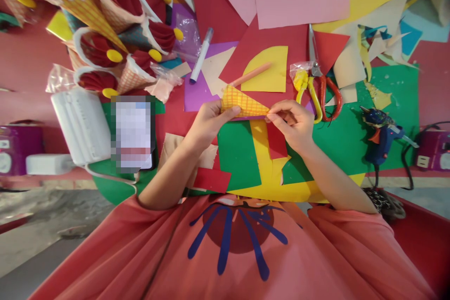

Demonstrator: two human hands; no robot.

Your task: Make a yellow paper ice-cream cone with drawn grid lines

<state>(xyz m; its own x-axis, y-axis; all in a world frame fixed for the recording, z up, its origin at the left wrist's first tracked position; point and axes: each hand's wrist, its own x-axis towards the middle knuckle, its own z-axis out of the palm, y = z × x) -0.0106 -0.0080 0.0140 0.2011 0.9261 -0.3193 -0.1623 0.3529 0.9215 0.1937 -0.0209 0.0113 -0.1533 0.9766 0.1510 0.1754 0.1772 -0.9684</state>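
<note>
A yellow paper cone with an orange grid pattern lies sideways between my hands, its wide end to the left and its tip to the right. My left hand grips the wide end, thumb along the near side. At the tip, my right hand pinches with thumb and forefinger. Just beyond the cone lie a rounded piece of yellow paper and an orange pencil-like stick. Scissors with red handles and a yellow-handled tool rest beyond my right hand.
Several finished paper cones crowd the back left. A white device and a phone sit at left, with a cable at the near edge. A marker lies centre-left. At right stands a blue glue gun, its cord over the edge.
</note>
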